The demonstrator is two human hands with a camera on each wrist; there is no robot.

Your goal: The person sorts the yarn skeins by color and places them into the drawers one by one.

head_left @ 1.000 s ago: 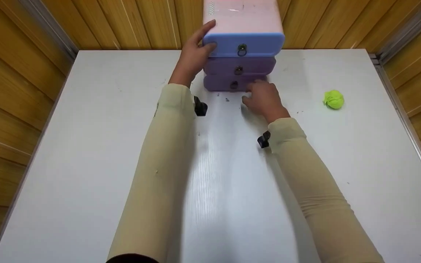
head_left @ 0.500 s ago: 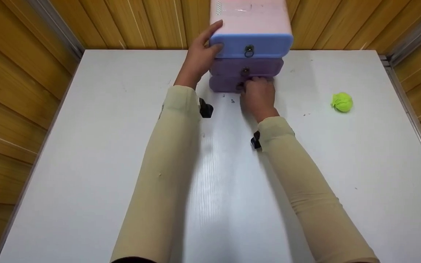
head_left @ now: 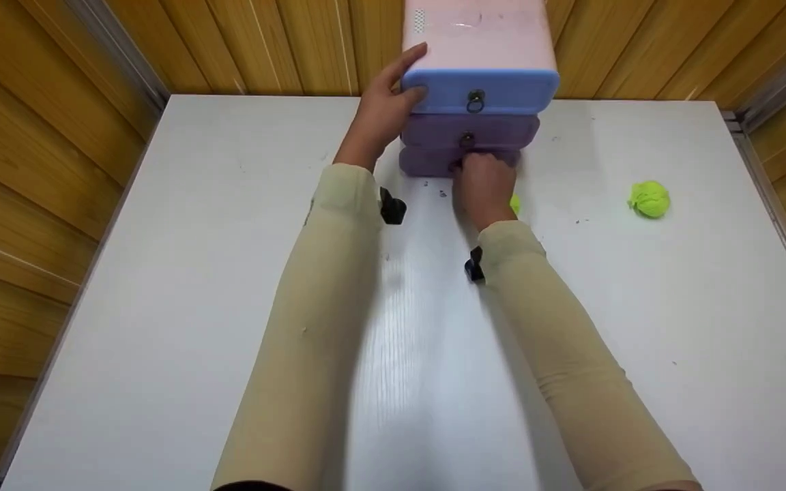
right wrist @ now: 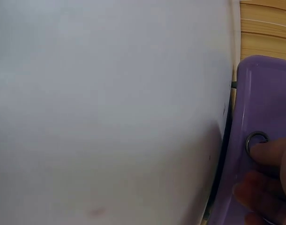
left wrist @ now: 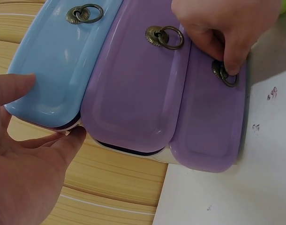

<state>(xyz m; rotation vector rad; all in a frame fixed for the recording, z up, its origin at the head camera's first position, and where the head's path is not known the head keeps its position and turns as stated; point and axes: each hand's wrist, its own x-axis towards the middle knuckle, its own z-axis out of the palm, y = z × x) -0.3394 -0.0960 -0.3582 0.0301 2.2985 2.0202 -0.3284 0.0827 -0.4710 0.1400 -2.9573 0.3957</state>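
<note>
A small chest with a pink top [head_left: 482, 34] has a blue drawer [head_left: 482, 78] above two purple ones. My left hand [head_left: 383, 112] grips its upper left corner, thumb on the blue front and the other fingers round the side, as the left wrist view shows. My right hand [head_left: 487, 187] is at the bottom purple drawer [left wrist: 206, 126], pinching its brass ring pull [left wrist: 231, 80]. That ring [right wrist: 255, 137] meets the thumb in the right wrist view. A sliver of bright green material [head_left: 515, 203] shows beside the right hand, mostly hidden by it.
A crumpled bright green ball [head_left: 649, 198] lies on the white table [head_left: 693, 286], to the right. Wood-patterned panels [head_left: 297, 48] stand behind and at both sides. Small dark specks [head_left: 442, 194] mark the tabletop before the chest.
My right hand has moved left from the bottom drawer's right part to its ring pull. Green material has come into sight beside it. The left hand keeps its grip; the head view has shifted slightly.
</note>
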